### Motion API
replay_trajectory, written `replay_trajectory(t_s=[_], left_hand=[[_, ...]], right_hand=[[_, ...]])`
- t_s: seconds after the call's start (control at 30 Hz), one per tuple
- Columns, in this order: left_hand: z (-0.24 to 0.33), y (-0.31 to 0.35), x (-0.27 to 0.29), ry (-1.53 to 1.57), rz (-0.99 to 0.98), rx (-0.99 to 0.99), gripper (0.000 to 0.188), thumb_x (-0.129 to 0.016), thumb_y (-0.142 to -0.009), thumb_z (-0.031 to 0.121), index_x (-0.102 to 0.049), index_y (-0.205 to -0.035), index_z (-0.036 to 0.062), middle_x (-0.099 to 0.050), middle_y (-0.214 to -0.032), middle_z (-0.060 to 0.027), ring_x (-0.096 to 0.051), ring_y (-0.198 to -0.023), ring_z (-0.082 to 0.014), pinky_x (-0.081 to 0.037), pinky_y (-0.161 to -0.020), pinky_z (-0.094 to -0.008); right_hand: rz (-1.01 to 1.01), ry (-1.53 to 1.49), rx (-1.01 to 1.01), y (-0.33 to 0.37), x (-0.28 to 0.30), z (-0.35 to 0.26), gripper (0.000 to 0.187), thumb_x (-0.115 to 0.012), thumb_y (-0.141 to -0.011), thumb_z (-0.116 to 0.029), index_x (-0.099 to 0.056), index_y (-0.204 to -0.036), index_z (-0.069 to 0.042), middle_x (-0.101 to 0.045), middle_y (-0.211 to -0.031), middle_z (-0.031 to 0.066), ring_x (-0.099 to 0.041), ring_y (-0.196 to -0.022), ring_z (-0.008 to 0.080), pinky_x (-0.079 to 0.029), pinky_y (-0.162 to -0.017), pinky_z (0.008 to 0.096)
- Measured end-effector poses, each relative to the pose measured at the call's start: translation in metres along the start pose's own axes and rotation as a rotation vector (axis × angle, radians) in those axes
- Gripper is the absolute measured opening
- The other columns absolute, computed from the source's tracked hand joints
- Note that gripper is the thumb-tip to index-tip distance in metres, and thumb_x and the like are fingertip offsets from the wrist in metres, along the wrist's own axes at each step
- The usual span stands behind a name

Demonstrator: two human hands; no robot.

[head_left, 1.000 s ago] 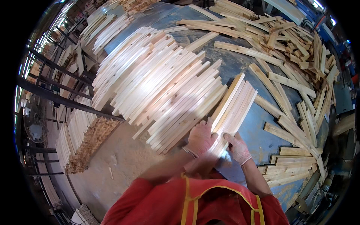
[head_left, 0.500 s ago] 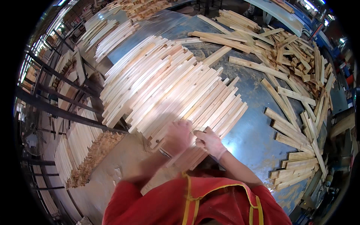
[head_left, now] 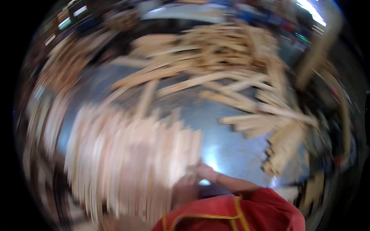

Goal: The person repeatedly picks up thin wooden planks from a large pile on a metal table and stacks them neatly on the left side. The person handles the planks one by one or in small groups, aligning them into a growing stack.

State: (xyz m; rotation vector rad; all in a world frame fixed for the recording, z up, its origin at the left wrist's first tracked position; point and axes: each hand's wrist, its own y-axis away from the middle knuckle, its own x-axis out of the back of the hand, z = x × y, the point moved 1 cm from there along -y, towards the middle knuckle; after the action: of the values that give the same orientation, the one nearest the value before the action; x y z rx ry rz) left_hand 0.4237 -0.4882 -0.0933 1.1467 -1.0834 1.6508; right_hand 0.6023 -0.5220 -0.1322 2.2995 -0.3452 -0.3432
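A wide row of pale wooden strips (head_left: 127,154) lies side by side on the metal table, smeared by motion. At the row's right-hand end, my right hand (head_left: 207,172) reaches in beside the outermost strips. My left hand (head_left: 187,181) is just left of it, low over the same end of the row, and the two hands are close together. Both hands are too blurred to show how the fingers are set or whether anything is between them.
A heap of loose wooden pieces (head_left: 223,46) covers the far side of the metal table (head_left: 239,154). Several longer boards (head_left: 192,82) lie crosswise in front of it. At the right a stack of short boards (head_left: 285,146) sits near the table edge. More strips (head_left: 54,119) stand at the left.
The whole view has swung to the right, so the strip row now sits lower left and the loose heap is central. Both hands have come close together at the row's right end.
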Motion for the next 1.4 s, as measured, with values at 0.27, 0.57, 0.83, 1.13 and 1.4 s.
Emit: replay_trajectory(t_s=[0.27,0.57,0.83,1.13,1.4], left_hand=[[-0.077,0.057,-0.107,-0.072,0.196,0.135,0.029,-0.049,-0.100,0.029,-0.067,-0.117,0.0132,-0.058,-0.104,-0.0061,-0.060,-0.100,-0.0237,-0.054,-0.090,-0.0361],[-0.236,0.099,-0.047,-0.231,0.271,-0.025,0.035,-0.050,-0.103,0.036,-0.062,-0.126,0.0135,-0.057,-0.105,-0.0062,-0.058,-0.100,-0.0247,-0.052,-0.091,-0.0351],[-0.296,0.068,0.008,-0.169,0.002,0.196,0.045,-0.057,-0.099,0.039,-0.059,-0.134,0.0102,-0.057,-0.117,-0.0108,-0.056,-0.112,-0.0298,-0.049,-0.099,-0.0399],[-0.226,-0.020,0.032,-0.175,-0.113,0.198,0.060,-0.065,-0.096,0.043,-0.056,-0.142,0.0065,-0.058,-0.130,-0.0160,-0.053,-0.125,-0.0356,-0.045,-0.109,-0.0454],[-0.125,-0.089,0.027,-0.196,-0.185,0.135,0.074,-0.073,-0.092,0.047,-0.054,-0.150,0.0033,-0.059,-0.142,-0.0205,-0.050,-0.137,-0.0408,-0.042,-0.117,-0.0502]], right_hand=[[0.260,0.457,-0.102,0.007,-0.049,-0.059,0.096,-0.078,-0.086,-0.045,-0.033,-0.154,0.005,-0.072,-0.119,0.0287,-0.071,-0.114,0.0435,-0.058,-0.095,0.0486],[0.266,0.391,-0.051,-0.045,-0.194,-0.117,0.089,-0.079,-0.086,-0.042,-0.034,-0.142,0.011,-0.073,-0.109,0.0299,-0.073,-0.104,0.0446,-0.057,-0.092,0.0499],[0.256,0.300,0.026,-0.071,-0.282,-0.177,0.089,-0.081,-0.083,-0.043,-0.038,-0.139,0.010,-0.075,-0.106,0.0290,-0.074,-0.104,0.0435,-0.059,-0.092,0.0477],[0.275,0.901,0.591,-0.040,-0.124,-0.133,0.066,-0.077,-0.077,-0.032,-0.057,-0.135,-0.007,-0.071,-0.118,0.0196,-0.067,-0.116,0.0400,-0.054,-0.099,0.0537],[0.811,1.502,0.911,-0.037,0.144,-0.063,0.028,-0.060,-0.097,-0.026,-0.067,-0.124,-0.021,-0.066,-0.121,0.0045,-0.059,-0.113,0.0311,-0.049,-0.096,0.0474]])
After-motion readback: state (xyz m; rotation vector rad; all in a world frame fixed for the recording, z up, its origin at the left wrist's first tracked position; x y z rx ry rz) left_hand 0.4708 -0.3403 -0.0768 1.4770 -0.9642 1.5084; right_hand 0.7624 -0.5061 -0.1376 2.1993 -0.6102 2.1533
